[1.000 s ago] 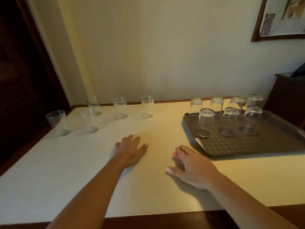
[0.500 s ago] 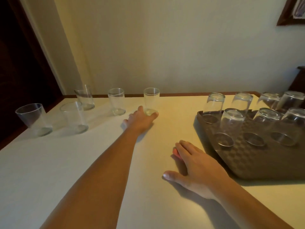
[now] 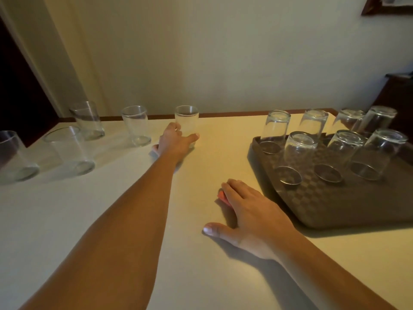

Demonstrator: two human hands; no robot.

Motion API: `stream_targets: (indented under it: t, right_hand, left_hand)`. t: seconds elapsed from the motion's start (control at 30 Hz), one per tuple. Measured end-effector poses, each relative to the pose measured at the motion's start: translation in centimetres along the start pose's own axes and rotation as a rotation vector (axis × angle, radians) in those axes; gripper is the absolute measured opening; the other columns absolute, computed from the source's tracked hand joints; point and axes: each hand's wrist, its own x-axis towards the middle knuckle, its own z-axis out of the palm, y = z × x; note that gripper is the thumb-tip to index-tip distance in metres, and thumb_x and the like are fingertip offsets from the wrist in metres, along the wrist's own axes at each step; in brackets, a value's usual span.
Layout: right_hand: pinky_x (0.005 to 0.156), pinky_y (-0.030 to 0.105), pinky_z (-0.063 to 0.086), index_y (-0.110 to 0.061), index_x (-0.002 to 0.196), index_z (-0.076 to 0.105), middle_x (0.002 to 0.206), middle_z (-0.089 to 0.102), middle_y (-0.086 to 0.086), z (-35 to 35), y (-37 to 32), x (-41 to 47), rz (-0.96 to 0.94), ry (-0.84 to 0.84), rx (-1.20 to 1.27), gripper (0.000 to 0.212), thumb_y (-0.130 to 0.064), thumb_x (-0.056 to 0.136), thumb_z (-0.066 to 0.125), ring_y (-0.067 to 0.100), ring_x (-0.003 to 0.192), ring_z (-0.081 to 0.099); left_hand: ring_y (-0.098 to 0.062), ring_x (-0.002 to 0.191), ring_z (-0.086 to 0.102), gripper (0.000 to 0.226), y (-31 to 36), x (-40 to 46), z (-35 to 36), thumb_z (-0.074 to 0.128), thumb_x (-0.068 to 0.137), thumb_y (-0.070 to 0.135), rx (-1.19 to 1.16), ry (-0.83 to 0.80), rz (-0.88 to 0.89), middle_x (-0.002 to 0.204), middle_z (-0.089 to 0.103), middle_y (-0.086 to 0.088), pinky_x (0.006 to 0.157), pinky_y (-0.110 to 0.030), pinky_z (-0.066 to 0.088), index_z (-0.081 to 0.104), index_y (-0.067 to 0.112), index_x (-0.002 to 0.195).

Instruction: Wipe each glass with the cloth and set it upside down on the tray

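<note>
Five upright glasses stand on the table (image 3: 111, 220), seven upside down on the tray (image 3: 335, 204). My left hand (image 3: 173, 143) curls around the nearest upright glass (image 3: 186, 121); my right hand (image 3: 252, 211) lies flat on the cloth (image 3: 222, 195) (mostly hidden).

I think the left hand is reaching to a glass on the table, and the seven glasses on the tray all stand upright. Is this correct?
Not quite. In the head view the seven glasses on the tray stand upside down, mouths on the tray. The left hand does reach the upright glass on the table.

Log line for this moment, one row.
left hand: grips upright glass | right hand: flat on red cloth | tray: seven glasses inverted
</note>
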Motion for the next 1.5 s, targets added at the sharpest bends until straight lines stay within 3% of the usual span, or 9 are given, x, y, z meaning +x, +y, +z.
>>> stream_targets:
  t: [0.17,0.4,0.5,0.63,0.8,0.93,1.23,1.37,1.5]
  right_hand:
    - [0.119,0.036,0.020,-0.027,0.157,0.013,0.165,0.013,-0.007,-0.2,-0.1,-0.2,0.002,-0.013,0.007,0.107,-0.094,0.075,0.029,0.018,0.151,0.014]
    - [0.121,0.037,0.015,-0.024,0.158,0.007,0.166,0.005,-0.005,-0.3,-1.4,-3.1,0.031,-0.011,0.016,0.097,-0.084,0.085,0.032,0.018,0.153,0.007]
    - [0.121,0.036,0.016,-0.024,0.159,0.006,0.166,0.006,-0.003,-0.4,-1.6,-5.7,0.032,0.005,0.018,0.089,-0.076,0.091,0.031,0.018,0.153,0.008]
    - [0.115,0.037,0.033,-0.031,0.157,0.006,0.165,0.014,-0.005,0.0,-1.3,-9.3,0.040,0.075,0.089,0.075,-0.063,0.097,0.037,0.018,0.148,0.024]
    - [0.079,0.022,0.049,-0.023,0.129,0.045,0.128,0.040,-0.008,0.8,-0.1,-12.2,0.078,0.328,0.105,0.036,-0.039,0.097,0.051,0.010,0.110,0.051]
    - [0.074,0.018,0.046,-0.019,0.118,0.064,0.112,0.048,-0.005,1.2,0.3,-13.6,0.057,0.391,0.090,0.025,-0.026,0.095,0.060,0.008,0.097,0.052]
    - [0.087,0.025,0.051,-0.025,0.127,0.061,0.123,0.059,-0.005,0.1,0.1,-14.3,0.100,0.301,0.006,0.036,-0.011,0.094,0.059,0.015,0.108,0.060]
    - [0.068,0.018,0.047,-0.023,0.126,0.066,0.101,0.069,-0.004,-2.5,-1.8,-14.1,0.249,0.585,0.605,0.033,-0.010,0.097,0.058,0.006,0.081,0.061]
    - [0.056,0.009,0.041,-0.029,0.126,0.062,0.090,0.066,-0.013,-5.9,-6.6,-14.6,0.014,0.800,0.820,0.034,-0.010,0.098,0.058,-0.001,0.064,0.058]
  left_hand:
    - [-0.023,0.111,0.064,0.067,1.7,-4.9,-1.8,0.089,0.082,0.037,0.035,-0.051,0.097,0.123,0.064,-0.005,0.087,-0.033,0.054,0.055,0.017,0.136]
    - [-0.024,0.097,0.070,0.071,4.7,-17.0,-6.4,0.084,0.077,0.051,-0.086,-0.120,0.115,0.109,0.068,-0.009,0.076,-0.032,0.058,0.060,0.016,0.135]
    - [-0.020,0.098,0.063,0.079,4.8,-21.5,-7.5,0.082,0.071,0.053,-0.230,-0.081,0.071,0.116,0.066,-0.007,0.072,-0.031,0.049,0.058,0.019,0.137]
    - [-0.011,0.080,0.058,0.081,4.2,-25.8,-8.2,0.091,0.066,0.032,-0.570,0.018,0.002,0.093,0.071,0.004,0.068,-0.030,0.040,0.057,0.014,0.137]
    - [-0.014,0.101,0.060,0.043,5.1,-29.2,-8.2,0.078,0.076,0.042,-0.973,-0.050,-0.181,0.120,0.068,0.000,0.081,-0.030,0.047,0.068,0.018,0.110]
    - [-0.012,0.102,0.060,0.058,5.8,-31.2,-7.6,0.062,0.095,0.058,-1.056,-0.075,-0.289,0.127,0.059,0.002,0.072,-0.029,0.050,0.061,0.018,0.138]
    - [-0.036,0.101,0.067,0.056,5.3,-32.7,-6.5,0.046,0.103,0.061,-0.897,-0.210,-0.426,0.118,0.068,-0.017,0.087,-0.047,0.055,0.057,0.015,0.134]
    - [-0.029,0.090,0.068,0.049,4.5,-33.0,-6.5,0.051,0.104,0.051,-0.733,-0.293,-0.258,0.117,0.069,-0.014,0.084,-0.045,0.053,0.059,0.018,0.138]
    - [-0.016,0.072,0.058,0.050,5.3,-34.3,-4.9,0.072,0.079,0.059,-0.615,-0.223,-0.126,0.103,0.062,-0.006,0.069,-0.035,0.044,0.075,0.020,0.109]
